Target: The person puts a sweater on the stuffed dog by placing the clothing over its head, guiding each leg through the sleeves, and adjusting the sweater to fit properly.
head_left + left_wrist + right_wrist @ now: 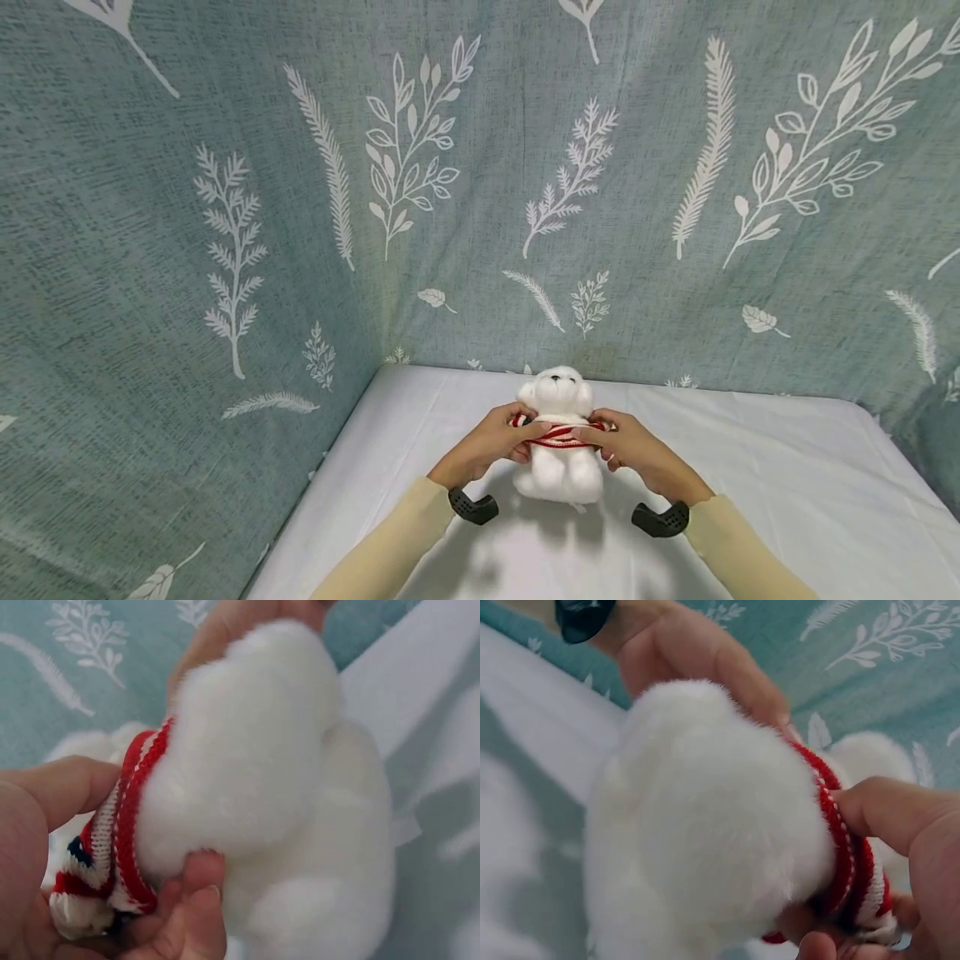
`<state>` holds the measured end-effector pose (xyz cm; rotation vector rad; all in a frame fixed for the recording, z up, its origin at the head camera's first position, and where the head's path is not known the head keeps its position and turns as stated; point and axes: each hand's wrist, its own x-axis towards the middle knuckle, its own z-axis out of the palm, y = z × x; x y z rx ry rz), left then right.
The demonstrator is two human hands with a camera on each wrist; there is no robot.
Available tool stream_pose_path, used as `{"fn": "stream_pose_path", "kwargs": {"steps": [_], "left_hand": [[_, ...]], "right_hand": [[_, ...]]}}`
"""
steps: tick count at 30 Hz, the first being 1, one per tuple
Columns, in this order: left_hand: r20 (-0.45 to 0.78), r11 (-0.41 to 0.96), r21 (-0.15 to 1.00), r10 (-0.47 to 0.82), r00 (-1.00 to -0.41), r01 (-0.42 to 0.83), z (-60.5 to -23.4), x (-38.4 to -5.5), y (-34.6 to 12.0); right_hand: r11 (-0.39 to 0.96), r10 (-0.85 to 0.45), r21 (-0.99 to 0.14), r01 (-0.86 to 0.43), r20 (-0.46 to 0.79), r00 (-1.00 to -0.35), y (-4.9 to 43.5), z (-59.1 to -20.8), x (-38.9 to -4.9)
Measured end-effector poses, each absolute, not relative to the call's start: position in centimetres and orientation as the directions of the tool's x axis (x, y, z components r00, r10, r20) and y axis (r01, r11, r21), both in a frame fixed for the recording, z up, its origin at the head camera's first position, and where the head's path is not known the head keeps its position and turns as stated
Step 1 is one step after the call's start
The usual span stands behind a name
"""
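Note:
A white plush bear [557,392] faces up toward the head camera, its body between my two hands. Round its middle sits a small knitted sweater [129,817] with red, white and dark blue stripes, bunched up above the fluffy legs. My left hand [504,435] grips the bear's side, thumb on the knit at the front and fingers curled behind. On the opposite side my right hand [633,446] holds it the same way, its thumb pressing the red-striped hem [840,825]. Both wrist views show the white fur of the lower body [712,802] below the sweater.
A white-covered table [750,450] lies under the bear and hands. Teal fabric with white leaf prints [480,208] hangs behind the table and along its left side. Each wrist wears a black band [474,507].

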<state>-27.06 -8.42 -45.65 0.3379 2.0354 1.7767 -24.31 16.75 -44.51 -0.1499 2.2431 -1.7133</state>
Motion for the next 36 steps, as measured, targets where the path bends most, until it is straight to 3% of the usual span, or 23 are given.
{"fn": "stream_pose_path", "kwargs": {"steps": [11, 15, 29, 36], "left_hand": [[-0.249, 0.007, 0.961, 0.461, -0.852, -0.277, -46.6, -26.9, -7.7], [-0.267, 0.023, 0.956, 0.474, -0.839, -0.292, -46.6, -26.9, -7.4], [-0.236, 0.25, 0.958, 0.406, -0.883, -0.141, -47.3, -27.6, -8.5], [-0.095, 0.336, 0.94, 0.411, -0.907, 0.053, -46.6, -27.9, -9.2]], "right_hand": [[0.216, -0.179, -0.935, 0.282, -0.322, -0.93, 17.1, -44.7, -24.3], [0.198, -0.153, -0.93, 0.311, -0.342, -0.927, 17.2, -44.9, -24.4], [0.212, -0.1, -0.945, 0.25, -0.276, -0.956, 17.0, -45.6, -24.3], [0.299, -0.114, -0.945, 0.134, -0.175, -0.978, 16.9, -46.5, -24.4]]}}
